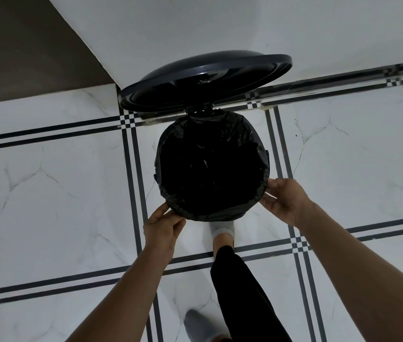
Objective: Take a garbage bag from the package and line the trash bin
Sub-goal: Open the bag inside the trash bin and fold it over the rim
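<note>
A round pedal trash bin stands on the floor by the wall, its dark lid (203,80) tilted up and open. A black garbage bag (210,166) fills the bin and is folded over the rim all around, hiding the bin's body. My left hand (164,224) pinches the bag's folded edge at the near left of the rim. My right hand (285,201) grips the bag's edge at the near right. My foot in a white sock (222,229) sits at the bin's base, right under the near rim. The bag package is out of view.
White marble-look floor tiles (60,193) with dark double stripes spread all around. A white wall (195,25) rises behind the bin, with a brown surface (23,50) at the upper left. My other foot in a grey sock (198,324) stands nearer to me.
</note>
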`<action>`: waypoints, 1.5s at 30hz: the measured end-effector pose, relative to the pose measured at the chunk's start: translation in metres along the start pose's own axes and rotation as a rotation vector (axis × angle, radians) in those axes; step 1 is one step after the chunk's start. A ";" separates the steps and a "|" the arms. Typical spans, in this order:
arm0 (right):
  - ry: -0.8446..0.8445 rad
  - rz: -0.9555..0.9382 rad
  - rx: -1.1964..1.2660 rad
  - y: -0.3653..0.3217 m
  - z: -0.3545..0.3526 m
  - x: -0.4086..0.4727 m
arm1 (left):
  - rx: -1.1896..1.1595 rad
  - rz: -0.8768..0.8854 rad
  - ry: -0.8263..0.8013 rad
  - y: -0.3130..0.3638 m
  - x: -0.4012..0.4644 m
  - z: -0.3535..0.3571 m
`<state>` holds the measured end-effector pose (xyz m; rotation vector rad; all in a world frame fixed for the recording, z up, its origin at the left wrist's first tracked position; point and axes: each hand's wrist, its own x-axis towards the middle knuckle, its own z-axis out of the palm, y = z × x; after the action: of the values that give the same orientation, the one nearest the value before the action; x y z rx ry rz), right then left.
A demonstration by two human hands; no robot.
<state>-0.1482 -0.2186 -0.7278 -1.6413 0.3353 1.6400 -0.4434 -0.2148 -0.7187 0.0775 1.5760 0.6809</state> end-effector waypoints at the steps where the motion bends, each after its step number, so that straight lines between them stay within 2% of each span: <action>1: -0.005 -0.013 0.046 -0.001 0.000 -0.001 | -0.046 -0.039 0.001 0.000 0.000 0.001; 5: -0.015 -0.069 0.030 -0.003 0.002 -0.004 | -0.264 -0.137 -0.014 0.005 -0.001 0.000; 13: 0.035 -0.046 0.096 -0.008 0.015 -0.007 | -0.325 -0.194 -0.029 0.025 0.004 0.007; 18: 0.020 0.021 0.064 -0.011 0.023 -0.004 | -0.169 -0.126 0.003 0.031 0.012 0.011; 20: 0.024 -0.016 0.041 -0.013 0.027 -0.004 | -0.096 -0.069 0.024 0.031 0.018 0.008; 23: 0.120 -0.086 -0.058 -0.017 0.031 -0.006 | 0.009 0.003 0.063 0.034 0.017 0.007; 27: 0.185 -0.121 -0.110 -0.020 0.034 -0.008 | -0.076 0.001 0.063 0.035 0.011 0.009; 32: 0.120 -0.016 0.036 -0.023 0.040 -0.013 | -0.110 -0.036 0.028 0.040 0.011 0.012; 37: 0.182 -0.006 -0.055 -0.029 0.050 -0.007 | -0.070 -0.047 0.079 0.048 0.015 0.021; 40: 0.323 -0.123 -0.147 -0.029 0.051 -0.004 | -0.032 -0.038 0.113 0.053 0.017 0.026; 43: 0.570 -0.415 -0.545 -0.029 0.051 -0.004 | 0.108 0.066 0.226 0.057 0.018 0.031; 45: 0.591 -0.651 -0.781 -0.033 0.055 -0.008 | 0.227 0.233 0.333 0.060 0.018 0.036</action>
<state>-0.1673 -0.1629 -0.7025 -2.4548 -0.5938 0.7796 -0.4335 -0.1448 -0.7060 0.3345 1.9821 0.7186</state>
